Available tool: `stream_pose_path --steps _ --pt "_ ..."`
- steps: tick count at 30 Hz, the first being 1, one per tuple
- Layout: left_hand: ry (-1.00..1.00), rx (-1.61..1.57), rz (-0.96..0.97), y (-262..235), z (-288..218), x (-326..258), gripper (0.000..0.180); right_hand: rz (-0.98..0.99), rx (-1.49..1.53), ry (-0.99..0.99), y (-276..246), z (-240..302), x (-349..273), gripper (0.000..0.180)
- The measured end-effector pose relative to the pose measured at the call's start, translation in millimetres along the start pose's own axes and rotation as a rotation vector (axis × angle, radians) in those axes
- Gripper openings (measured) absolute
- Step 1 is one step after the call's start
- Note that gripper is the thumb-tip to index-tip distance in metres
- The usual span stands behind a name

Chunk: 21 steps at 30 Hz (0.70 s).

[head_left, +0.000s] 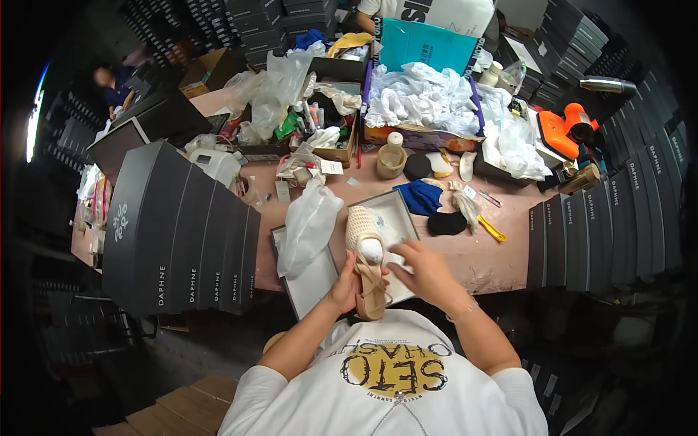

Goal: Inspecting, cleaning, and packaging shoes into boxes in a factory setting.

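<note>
Woven-toe sandal [373, 288], toe pointing away from you, is over the open shoebox [401, 220]; your left grip [345, 285] is clamped on its left side, near the middle. Expect it to be light, with a soft toe around white stuffing [371, 251] and limp straps, so take hold by the firmer sole. Your right grip [424, 272] is just beside the straps, fingers spread; whether they touch, you cannot tell. On your pink desk [494, 263], dark shoeboxes [174, 232] stand upright at left, then come a translucent plastic bag [309, 225], a blue cloth [419, 197], a black oval pad [446, 223] and a yellow-handled tool [492, 229], with another shoebox row [611, 232] at right. Beyond, a person [118, 94] shows far left, and stacked boxes [256, 25] line the room.
</note>
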<state>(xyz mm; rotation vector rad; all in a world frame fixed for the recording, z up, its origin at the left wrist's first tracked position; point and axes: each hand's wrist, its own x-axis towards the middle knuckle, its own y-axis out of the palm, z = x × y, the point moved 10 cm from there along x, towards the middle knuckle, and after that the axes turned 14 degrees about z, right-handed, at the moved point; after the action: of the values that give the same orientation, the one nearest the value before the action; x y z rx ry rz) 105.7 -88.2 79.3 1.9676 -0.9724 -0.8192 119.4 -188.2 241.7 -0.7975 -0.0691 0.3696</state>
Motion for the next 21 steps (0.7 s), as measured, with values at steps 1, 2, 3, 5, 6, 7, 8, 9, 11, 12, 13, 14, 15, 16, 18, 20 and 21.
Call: stream_pose_path --steps 1,2,3,5,6,7,8,9,11,12,13,14,15,16,18,20,21 --pt "-0.027 0.083 0.068 9.1 3.1 -4.0 0.078 -0.013 -0.087 -0.114 9.9 8.1 14.0 0.029" --pt "0.022 0.134 0.066 4.7 8.3 -6.8 0.07 -0.025 -0.136 -0.103 26.9 0.8 25.4 0.028" --pt "-0.001 0.203 -0.018 -8.5 15.7 -10.8 0.067 -0.036 -0.185 -0.095 47.8 -10.1 37.7 0.028" --pt "-0.035 0.325 -0.206 -35.1 26.1 -24.7 0.062 -0.034 -0.076 -0.112 67.0 -19.8 45.3 0.029" --pt "0.112 0.073 -0.258 -36.5 27.1 -28.7 0.054 -0.028 0.084 -0.12 69.6 -28.8 39.4 0.028" --pt "0.174 -0.034 -0.214 -31.3 24.5 -32.2 0.06 -0.02 0.245 -0.126 70.7 -39.0 33.3 0.028" --pt "0.152 -0.097 -0.122 -35.2 27.9 -33.1 0.065 -0.009 0.459 0.036 72.8 -67.9 23.6 0.022" --pt "0.137 -0.158 -0.028 -34.1 28.7 -34.2 0.071 -0.126 0.944 0.037 72.0 -92.4 19.2 0.022" --pt "0.193 -0.171 -0.13 -46.6 25.0 -46.0 0.081 -0.234 0.446 0.201 34.0 -110.1 14.8 0.029" --pt "0.209 -0.197 -0.154 -45.9 25.0 -52.0 0.083 -0.314 0.12 0.065 22.5 -88.9 18.2 0.03" --pt "0.223 -0.223 -0.176 -44.0 24.8 -57.1 0.085 -0.393 -0.207 -0.074 20.5 -63.7 16.9 0.031" --pt "0.217 -0.187 -0.173 -44.9 20.7 -55.5 0.086 -0.23 -0.012 -0.123 35.3 -54.2 28.5 0.032" --pt "0.198 -0.155 -0.174 -44.7 21.7 -56.7 0.087 -0.064 0.189 -0.159 57.3 -34.7 33.4 0.034" --pt "0.174 -0.12 -0.167 -43.6 22.3 -54.6 0.087 0.141 0.256 -0.169 84.4 -15.9 38.8 0.034" --pt "0.194 0.045 -0.413 -40.0 12.2 -55.0 0.081 0.244 0.244 -0.197 111.6 2.7 53.0 0.039" --pt "0.199 0.144 -0.448 -44.6 17.9 -45.3 0.075 0.246 0.163 -0.128 132.0 -13.8 79.1 0.05" --pt "0.132 0.1 -0.404 -44.9 23.2 -40.0 0.071 0.338 0.167 -0.035 146.6 -25.4 91.1 0.056"
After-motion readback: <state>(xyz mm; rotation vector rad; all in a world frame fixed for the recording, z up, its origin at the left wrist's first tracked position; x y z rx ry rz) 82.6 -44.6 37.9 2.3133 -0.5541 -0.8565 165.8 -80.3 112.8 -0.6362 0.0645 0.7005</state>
